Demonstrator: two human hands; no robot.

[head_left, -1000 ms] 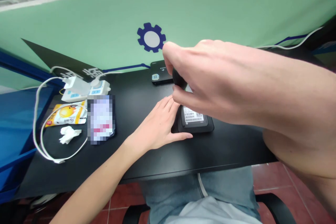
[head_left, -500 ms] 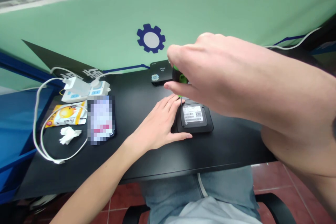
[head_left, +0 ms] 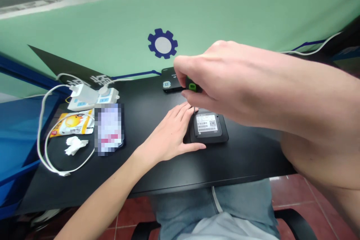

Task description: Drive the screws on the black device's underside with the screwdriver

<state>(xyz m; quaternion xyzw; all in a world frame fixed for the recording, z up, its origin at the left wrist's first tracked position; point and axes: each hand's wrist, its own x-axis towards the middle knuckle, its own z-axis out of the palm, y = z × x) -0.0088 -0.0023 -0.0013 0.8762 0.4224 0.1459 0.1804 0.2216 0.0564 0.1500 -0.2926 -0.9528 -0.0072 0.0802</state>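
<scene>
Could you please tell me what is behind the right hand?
Behind the right hand, the left part of a black box shows, with the green wall beyond; the hand covers the box's remainder.

On my feed, a white power strip (head_left: 101, 100) is lying toward the left end of the tabletop (head_left: 140, 116), and a white adapter (head_left: 86, 93) is sitting on it. I am tracing a white cable (head_left: 39, 135) that is looping across a yellow-and-white packet (head_left: 73, 122) and around a crumpled tissue (head_left: 75, 145). A pixelated phone (head_left: 109, 129) is resting just beside the packet. Behind, a navy gear emblem (head_left: 153, 45) is showing on the green wall (head_left: 225, 11).
</scene>
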